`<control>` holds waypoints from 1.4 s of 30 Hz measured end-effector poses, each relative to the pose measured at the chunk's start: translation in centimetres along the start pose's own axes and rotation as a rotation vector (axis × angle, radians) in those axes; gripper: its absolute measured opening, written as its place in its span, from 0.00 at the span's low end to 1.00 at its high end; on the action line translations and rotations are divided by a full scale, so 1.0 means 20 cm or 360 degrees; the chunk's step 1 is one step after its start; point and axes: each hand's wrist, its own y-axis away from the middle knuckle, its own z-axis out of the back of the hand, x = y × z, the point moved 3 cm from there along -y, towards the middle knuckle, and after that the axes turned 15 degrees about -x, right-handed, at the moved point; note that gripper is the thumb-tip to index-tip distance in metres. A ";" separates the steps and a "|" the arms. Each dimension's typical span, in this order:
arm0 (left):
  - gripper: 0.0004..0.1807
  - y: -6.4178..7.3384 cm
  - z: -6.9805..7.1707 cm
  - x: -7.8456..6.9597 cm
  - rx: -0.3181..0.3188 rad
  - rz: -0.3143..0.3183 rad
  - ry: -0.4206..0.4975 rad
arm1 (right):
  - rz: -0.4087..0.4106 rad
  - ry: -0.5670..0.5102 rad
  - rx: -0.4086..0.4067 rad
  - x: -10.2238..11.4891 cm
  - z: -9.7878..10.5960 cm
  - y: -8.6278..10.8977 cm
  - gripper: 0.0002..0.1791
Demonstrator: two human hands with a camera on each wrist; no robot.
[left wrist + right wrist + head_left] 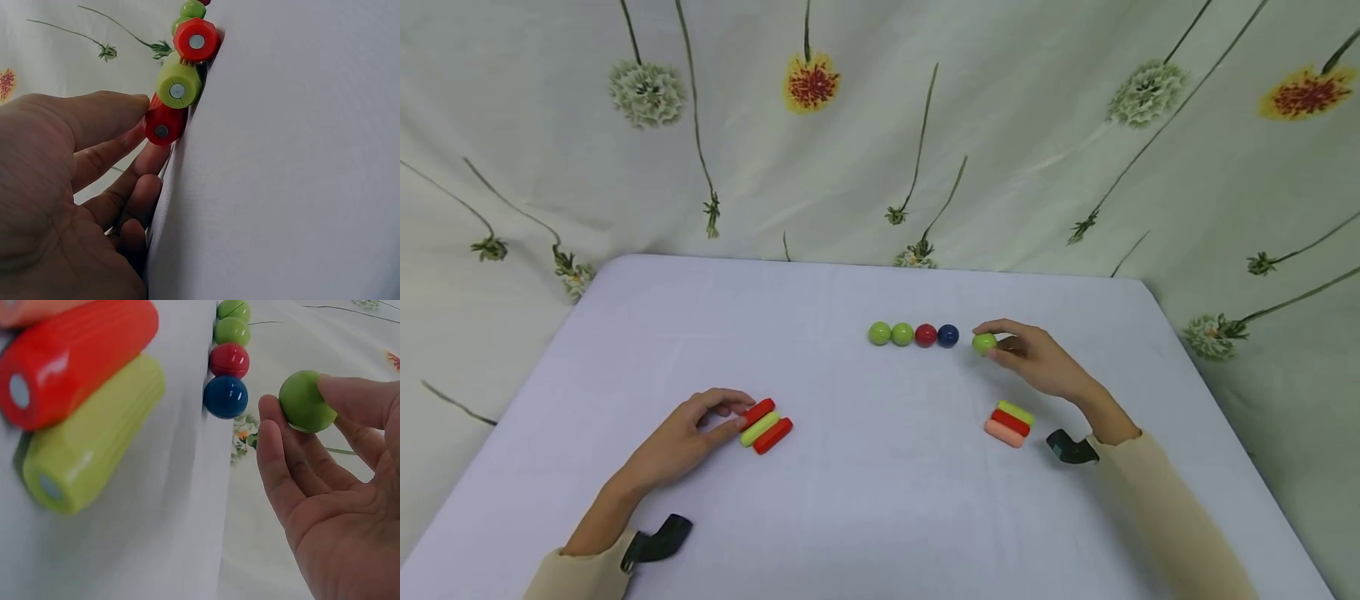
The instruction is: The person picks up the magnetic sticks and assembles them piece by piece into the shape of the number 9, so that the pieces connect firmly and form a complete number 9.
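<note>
My right hand pinches a green ball between thumb and fingers, just right of a row of balls. That row runs from two green balls through a red ball to a blue ball. My left hand is at a group of three rods lying side by side. Its thumb and fingers grip the nearest red rod. Beyond it lie a yellow-green rod and another red rod, with round metal discs in their ends.
Near the right forearm lies a second group of rods: yellow-green, red and salmon pink. A white cloth covers the table. Behind it hangs a flower-patterned curtain. Black wrist-camera mounts stick out from both sleeves.
</note>
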 end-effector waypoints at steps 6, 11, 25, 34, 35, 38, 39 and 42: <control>0.15 0.00 0.00 0.00 -0.0007 0.0001 0.0001 | 0.0074 -0.0034 0.0025 0.04 -0.06 0.04 0.18; 0.14 0.00 0.00 0.00 -0.0010 0.0001 0.0007 | 0.0202 0.0039 0.0056 0.06 -0.11 0.08 0.16; 0.14 0.01 0.01 -0.01 -0.0044 -0.0005 -0.0010 | 0.0331 0.0032 0.0211 0.05 -0.21 0.13 0.17; 0.14 0.01 0.00 -0.01 -0.0052 -0.0012 -0.0028 | 0.0447 0.0124 0.0235 0.09 -0.24 0.14 0.14; 0.14 0.00 0.00 -0.01 -0.0051 -0.0013 -0.0026 | 0.0441 0.0127 0.0236 0.09 -0.24 0.14 0.16; 0.15 0.00 0.00 -0.01 -0.0042 -0.0007 -0.0018 | 0.0401 0.0140 0.0245 0.09 -0.24 0.14 0.20; 0.15 0.00 0.00 -0.01 -0.0039 -0.0002 -0.0018 | 0.0381 0.0146 0.0252 0.09 -0.24 0.14 0.21; 0.15 0.01 0.00 0.00 -0.0036 0.0002 -0.0020 | 0.0338 0.0188 0.0278 0.10 -0.25 0.14 0.20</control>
